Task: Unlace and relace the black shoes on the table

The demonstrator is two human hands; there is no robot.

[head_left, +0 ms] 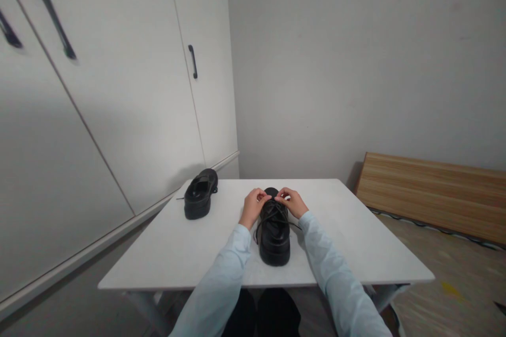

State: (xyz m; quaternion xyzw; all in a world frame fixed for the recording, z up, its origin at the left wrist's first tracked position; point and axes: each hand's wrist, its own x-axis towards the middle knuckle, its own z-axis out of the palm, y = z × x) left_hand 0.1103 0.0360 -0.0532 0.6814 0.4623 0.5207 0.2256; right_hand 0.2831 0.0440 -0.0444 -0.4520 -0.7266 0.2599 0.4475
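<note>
A black lace-up shoe (275, 245) rests on the white table (221, 253) in front of me, with one rounded end towards me. Its dark shoelace (273, 216) crosses over the upper, and loose strands hang out at both sides. My left hand (255, 205) is at the far part of the shoe, thumb and fingers pinched on the shoelace. Opposite it, my right hand (291, 201) pinches the lace too, its fingertips close to the left ones. The exact bit of lace between the fingertips is too small to make out.
A second black shoe (198, 195) stands at the table's far left corner, a lace end sticking out. White cupboards (118, 89) with dark handles line the left side. Behind the table rises a grey wall (356, 63). A wood-grain panel (430, 195) leans at the right.
</note>
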